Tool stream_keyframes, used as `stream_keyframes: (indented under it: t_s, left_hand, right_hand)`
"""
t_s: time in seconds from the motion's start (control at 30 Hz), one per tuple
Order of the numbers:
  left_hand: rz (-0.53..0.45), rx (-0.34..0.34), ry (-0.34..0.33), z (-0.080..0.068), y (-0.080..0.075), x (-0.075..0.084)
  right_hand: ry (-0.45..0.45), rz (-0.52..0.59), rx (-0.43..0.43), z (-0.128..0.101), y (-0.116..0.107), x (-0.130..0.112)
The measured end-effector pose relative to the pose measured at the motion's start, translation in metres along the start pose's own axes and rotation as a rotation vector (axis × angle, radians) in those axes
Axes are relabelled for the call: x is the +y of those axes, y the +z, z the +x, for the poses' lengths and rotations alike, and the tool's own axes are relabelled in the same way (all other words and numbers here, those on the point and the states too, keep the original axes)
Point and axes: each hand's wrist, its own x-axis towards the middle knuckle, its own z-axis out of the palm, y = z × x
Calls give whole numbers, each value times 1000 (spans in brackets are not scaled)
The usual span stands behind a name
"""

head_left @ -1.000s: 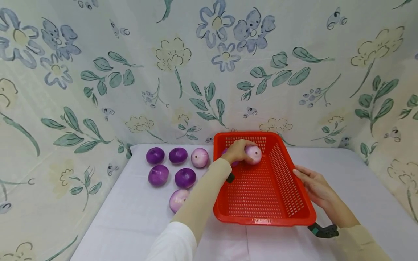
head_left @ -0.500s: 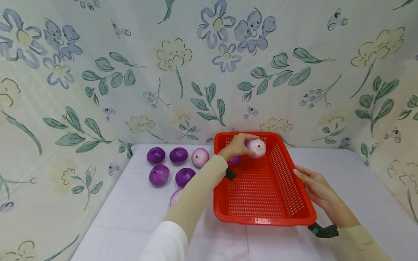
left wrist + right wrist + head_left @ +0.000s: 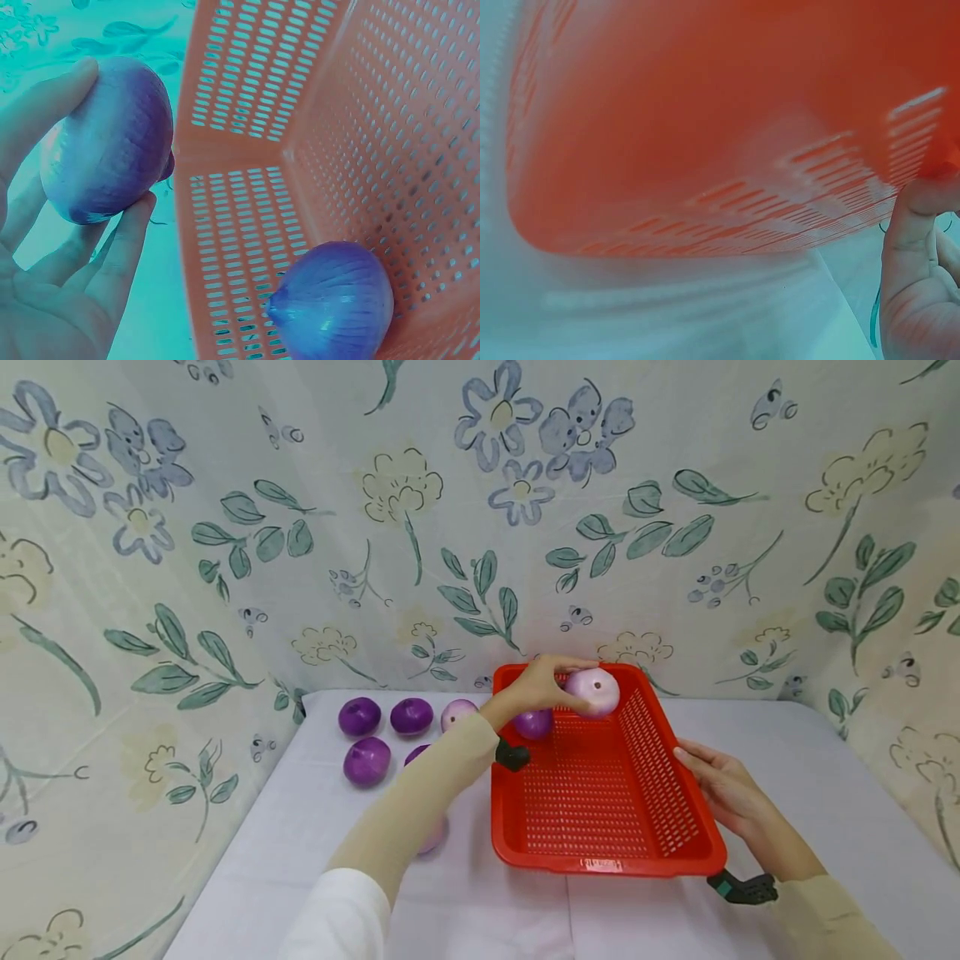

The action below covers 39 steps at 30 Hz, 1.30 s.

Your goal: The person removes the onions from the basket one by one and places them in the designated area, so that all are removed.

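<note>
My left hand [image 3: 542, 683] grips a pale pink-white onion [image 3: 597, 693] above the back part of a red perforated plastic basket [image 3: 600, 866]. In the left wrist view, thumb and fingers hold this onion [image 3: 112, 142] from opposite sides, apart from the basket wall [image 3: 240, 202]. A purple onion [image 3: 534, 723] lies in the basket's back left corner. On the right, my right hand [image 3: 723, 785] holds the basket's side rim, its thumb at the edge. The right wrist view shows that hand [image 3: 922, 277] against the outside of the basket [image 3: 705, 135].
Left of the basket, several onions rest on the white-covered table [image 3: 247, 877], among them a dark purple onion [image 3: 359, 717] and a pale onion [image 3: 457, 712]. My left forearm partly hides some. A floral cloth [image 3: 420, 527] hangs behind the table.
My left hand has raised the pale onion up and slightly right, uncovering the purple onion in the basket. The left forearm has swung leftward. My right hand and the basket stay nearly still.
</note>
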Motion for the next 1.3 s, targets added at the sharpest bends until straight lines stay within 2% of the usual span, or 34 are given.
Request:
stream_keyframes:
  t_s: [0.17, 0.37, 0.53, 0.83, 0.93, 1.17, 1.3]
  left_hand:
    - [-55, -21, 15, -11, -9, 3]
    - [-33, 1, -21, -26, -16, 9]
    - [-45, 4, 7, -40, -22, 11]
    - [-141, -53, 63, -71, -38, 13]
    - [-163, -60, 55, -83, -43, 12]
    - [-102, -44, 4, -111, -58, 8]
    - [-107, -32, -18, -127, -68, 7]
  right_hand:
    - [-1, -2, -1, 1, 0, 0]
    - [-2, -10, 0, 1, 1, -1]
    - [-2, -10, -5, 2, 2, -1]
    - [0, -4, 5, 2, 3, 1]
    - [3, -9, 6, 3, 3, 1]
    - [9, -20, 14, 2, 2, 3]
    - [19, -14, 17, 2, 1, 3]
